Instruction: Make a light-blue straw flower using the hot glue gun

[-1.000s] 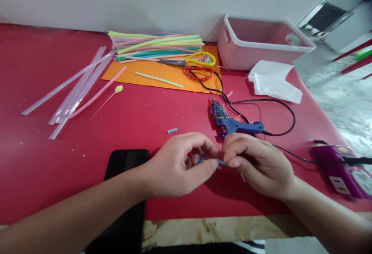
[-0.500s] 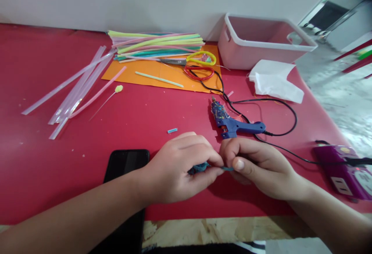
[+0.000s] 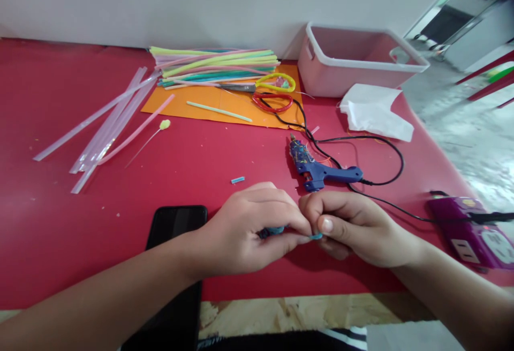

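Note:
My left hand (image 3: 257, 230) is closed, with thumb and fingertips pinching a small bunched teal strip (image 3: 276, 230). Part of that strip is hidden inside the palm. Its thin free end comes out between the fingertips, where my right hand (image 3: 353, 228) grips it between thumb and forefinger. The two hands nearly touch above the red table's front edge. A blue glue gun (image 3: 317, 172) lies just beyond the right hand, its nozzle pointing away. Beyond the left hand lies a short light-blue tube piece (image 3: 237, 180).
A black phone (image 3: 176, 228) lies under my left forearm. Further back are colourful straw-like sticks (image 3: 217, 65), scissors (image 3: 275, 84), orange paper (image 3: 193, 106), clear strips (image 3: 108, 126) and a pink bin (image 3: 353, 75). The glue gun's cord runs toward a purple power strip (image 3: 469, 233).
The strip's free end now bends into a small curve between the fingertips. My right hand has shifted slightly left, closer to the left one. The view has moved a little.

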The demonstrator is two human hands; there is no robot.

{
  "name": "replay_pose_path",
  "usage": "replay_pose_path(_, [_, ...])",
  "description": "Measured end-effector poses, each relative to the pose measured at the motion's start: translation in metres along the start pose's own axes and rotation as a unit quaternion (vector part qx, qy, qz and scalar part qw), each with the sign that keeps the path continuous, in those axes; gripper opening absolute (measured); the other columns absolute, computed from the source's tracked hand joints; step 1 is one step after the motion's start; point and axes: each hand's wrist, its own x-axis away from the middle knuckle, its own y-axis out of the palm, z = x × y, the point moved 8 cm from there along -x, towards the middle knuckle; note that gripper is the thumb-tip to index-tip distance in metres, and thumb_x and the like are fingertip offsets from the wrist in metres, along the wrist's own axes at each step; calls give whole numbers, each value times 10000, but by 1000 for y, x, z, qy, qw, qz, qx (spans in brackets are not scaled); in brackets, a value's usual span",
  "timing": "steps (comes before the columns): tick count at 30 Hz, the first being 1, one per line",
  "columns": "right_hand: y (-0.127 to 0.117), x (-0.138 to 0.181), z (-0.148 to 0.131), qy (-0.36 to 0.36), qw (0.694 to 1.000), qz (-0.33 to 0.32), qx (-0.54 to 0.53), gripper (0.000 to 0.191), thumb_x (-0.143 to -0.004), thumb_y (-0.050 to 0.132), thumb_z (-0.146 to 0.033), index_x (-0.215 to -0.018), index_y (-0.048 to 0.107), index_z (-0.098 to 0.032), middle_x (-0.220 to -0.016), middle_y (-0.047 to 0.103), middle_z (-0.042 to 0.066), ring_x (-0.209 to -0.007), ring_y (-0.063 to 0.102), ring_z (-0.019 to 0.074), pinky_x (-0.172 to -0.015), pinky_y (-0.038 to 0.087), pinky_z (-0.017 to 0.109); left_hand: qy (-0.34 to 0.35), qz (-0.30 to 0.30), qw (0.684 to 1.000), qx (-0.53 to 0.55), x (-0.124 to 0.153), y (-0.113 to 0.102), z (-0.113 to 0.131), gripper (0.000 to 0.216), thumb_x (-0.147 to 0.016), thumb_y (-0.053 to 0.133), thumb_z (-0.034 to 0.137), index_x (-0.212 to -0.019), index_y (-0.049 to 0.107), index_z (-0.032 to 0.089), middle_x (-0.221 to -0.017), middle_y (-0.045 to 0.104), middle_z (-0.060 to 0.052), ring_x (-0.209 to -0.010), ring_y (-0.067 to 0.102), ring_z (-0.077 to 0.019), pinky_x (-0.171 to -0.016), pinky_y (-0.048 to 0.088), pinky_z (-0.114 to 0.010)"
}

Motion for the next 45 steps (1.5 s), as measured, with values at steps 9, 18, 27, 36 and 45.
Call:
replay_pose_path(9, [-114, -23, -121, -206, 876, 336, 279, 408, -961, 539, -486, -681, 456, -202, -572, 450, -65, -455, 517, 63, -434, 394, 214, -134, 59, 989, 18, 4, -10, -18, 81, -868, 690, 207, -828, 718, 142, -755, 714, -47, -594, 572, -99, -569, 460, -219])
replay_pose_path(18, [-215, -57, -220, -256, 687, 424, 532, 128, -659, 735, -102, -755, 702, -181, -870, 694, -14, -985, 681, 215, -745, 466, 271, -348, 128, 909, 192, 20, -11, -50, 229, -829, 736, 375, -843, 701, 150, -719, 631, -8, -562, 499, -82, -494, 393, -194])
replay_pose_path(27, [-82, -3, -104, -176, 669, 215, 689, 302, -743, 571, -124, -1009, 687, -210, -1040, 710, 87, -978, 655, 275, -914, 504, 436, -363, 186, 876, 256, 22, -15, -58, 191, -753, 795, 306, -801, 703, 147, -656, 620, 31, -473, 420, -38, -448, 374, -168])
replay_pose_path(36, [-64, 4, -29, -94, 673, 219, 700, 502, -735, 538, -102, -1236, 571, -124, -1118, 635, 157, -1053, 598, 313, -959, 502, 505, -219, 182, 954, 99, 15, -31, -33, 80, -854, 714, 235, -821, 709, 162, -752, 666, -15, -606, 558, -90, -522, 441, -203])
replay_pose_path(45, [-77, 9, -23, -80, 668, 294, 679, 445, -780, 548, -156, -1221, 601, -183, -1158, 560, 151, -1089, 575, 346, -939, 495, 552, -270, 198, 937, 100, 15, -33, -43, 110, -833, 731, 282, -812, 727, 174, -709, 680, -12, -577, 546, -92, -512, 446, -202])
